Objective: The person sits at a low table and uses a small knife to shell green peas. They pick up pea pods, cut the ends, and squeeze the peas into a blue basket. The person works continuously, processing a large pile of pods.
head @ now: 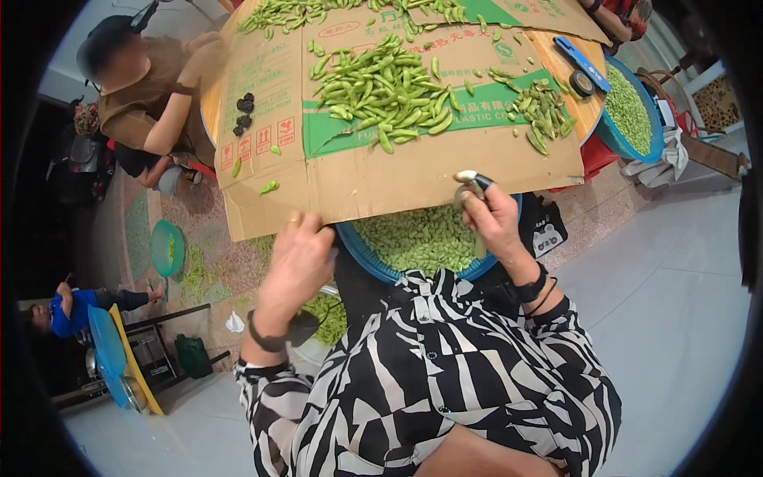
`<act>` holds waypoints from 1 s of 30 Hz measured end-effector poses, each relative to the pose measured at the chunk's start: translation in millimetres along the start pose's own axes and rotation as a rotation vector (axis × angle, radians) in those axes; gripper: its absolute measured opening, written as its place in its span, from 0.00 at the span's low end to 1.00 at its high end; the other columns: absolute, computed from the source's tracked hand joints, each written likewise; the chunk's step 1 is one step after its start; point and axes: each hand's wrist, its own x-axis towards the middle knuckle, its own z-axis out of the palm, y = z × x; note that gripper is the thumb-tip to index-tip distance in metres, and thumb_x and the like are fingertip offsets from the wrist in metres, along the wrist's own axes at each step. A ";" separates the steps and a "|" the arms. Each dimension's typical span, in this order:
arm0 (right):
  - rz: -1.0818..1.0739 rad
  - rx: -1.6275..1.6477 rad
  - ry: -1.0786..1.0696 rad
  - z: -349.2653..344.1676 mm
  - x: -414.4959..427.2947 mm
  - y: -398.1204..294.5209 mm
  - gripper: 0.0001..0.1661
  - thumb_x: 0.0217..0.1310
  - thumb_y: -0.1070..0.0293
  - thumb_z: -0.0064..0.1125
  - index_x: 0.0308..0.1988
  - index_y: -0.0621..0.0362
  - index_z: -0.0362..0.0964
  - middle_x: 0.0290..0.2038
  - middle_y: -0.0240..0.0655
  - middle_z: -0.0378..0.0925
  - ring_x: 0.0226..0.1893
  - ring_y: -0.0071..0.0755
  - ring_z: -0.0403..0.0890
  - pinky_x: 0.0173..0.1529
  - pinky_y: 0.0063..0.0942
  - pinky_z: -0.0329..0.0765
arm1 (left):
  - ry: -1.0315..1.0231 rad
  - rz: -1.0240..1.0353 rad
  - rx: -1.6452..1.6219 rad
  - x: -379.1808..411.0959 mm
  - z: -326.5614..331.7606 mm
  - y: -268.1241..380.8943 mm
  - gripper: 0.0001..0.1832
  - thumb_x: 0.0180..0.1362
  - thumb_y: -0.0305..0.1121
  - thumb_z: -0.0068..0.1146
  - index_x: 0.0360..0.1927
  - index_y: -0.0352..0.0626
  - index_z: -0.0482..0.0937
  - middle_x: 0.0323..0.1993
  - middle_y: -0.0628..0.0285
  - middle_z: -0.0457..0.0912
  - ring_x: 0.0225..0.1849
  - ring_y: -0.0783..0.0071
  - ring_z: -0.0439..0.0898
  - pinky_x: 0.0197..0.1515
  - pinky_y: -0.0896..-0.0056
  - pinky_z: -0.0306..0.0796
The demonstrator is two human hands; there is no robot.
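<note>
My left hand, blurred, is curled at the near edge of the flattened cardboard sheet; whether it holds anything cannot be told. My right hand is raised over the right side of a blue basin, fingers bent, with a black wrap around one digit. What lies between those fingers is unclear. Shelled green beans fill the basin, which sits before my lap, partly under the cardboard. A heap of green bean pods lies mid-sheet. Darker, browned pods form a smaller pile at right.
Black tape and a blue utility knife lie on the wooden table. A second blue basin of beans stands right. Another person sits left. Pods litter the floor near a green basin.
</note>
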 end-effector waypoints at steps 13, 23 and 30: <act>0.061 0.018 -0.014 3.7 30.6 -1.5 0.20 0.69 0.66 0.46 0.57 0.63 0.66 0.27 0.27 0.74 0.21 0.12 0.68 0.22 0.13 0.65 | 0.388 0.280 -0.040 141.7 38.4 -7.2 0.12 0.41 0.19 0.54 0.34 0.38 0.76 0.37 0.54 0.72 0.44 0.54 0.70 0.45 0.60 0.70; 0.168 0.177 -0.177 12.2 21.4 -3.8 0.23 0.70 0.66 0.45 0.61 0.59 0.63 0.23 0.24 0.70 0.18 0.13 0.66 0.22 0.13 0.65 | 0.202 -0.134 -1.406 104.8 47.0 40.6 0.09 0.56 0.20 0.58 0.41 0.37 0.74 0.33 0.66 0.79 0.34 0.79 0.78 0.32 0.79 0.70; 0.152 0.257 -0.246 22.6 2.2 0.1 0.24 0.71 0.66 0.44 0.63 0.59 0.60 0.24 0.25 0.70 0.19 0.13 0.68 0.22 0.13 0.65 | 0.233 -0.165 -1.639 92.0 62.6 59.7 0.14 0.55 0.19 0.59 0.42 0.41 0.70 0.33 0.64 0.80 0.32 0.81 0.78 0.29 0.82 0.70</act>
